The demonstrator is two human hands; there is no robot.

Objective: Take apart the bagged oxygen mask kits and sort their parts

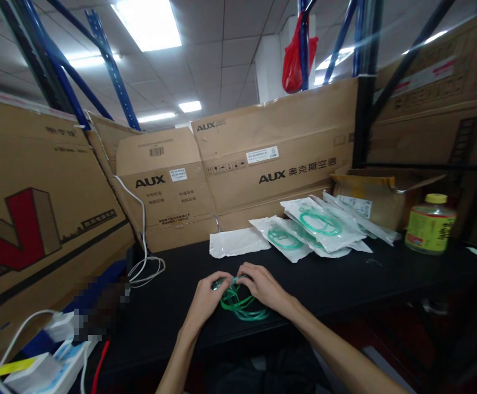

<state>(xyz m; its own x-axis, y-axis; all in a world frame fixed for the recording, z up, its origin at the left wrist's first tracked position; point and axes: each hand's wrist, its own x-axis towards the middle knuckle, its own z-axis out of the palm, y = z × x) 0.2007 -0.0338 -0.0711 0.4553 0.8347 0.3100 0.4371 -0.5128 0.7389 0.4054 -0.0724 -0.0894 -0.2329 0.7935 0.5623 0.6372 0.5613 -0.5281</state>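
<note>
A coil of green tubing [246, 313] lies on the black table surface near its front edge, under both my hands. My left hand [210, 293] pinches part of the coil at its left side, where a small clear piece shows by the fingertips. From the right, my right hand [263, 284] has its thumb and fingers closed on the top of the same coil. The fingertips of the two hands nearly meet. Beyond them, several clear-and-white pouches [314, 221] with similar green tubing inside are piled up, and a flat white pouch [238, 242] lies beside the pile.
Cardboard sheets [238, 180] wall off the back. At the right stand an open carton [370, 205] and a yellow-capped jar [430, 227]. A white cable [143, 241] and a power strip [58, 366] are at the left. A red bag [294, 60] hangs from the rack.
</note>
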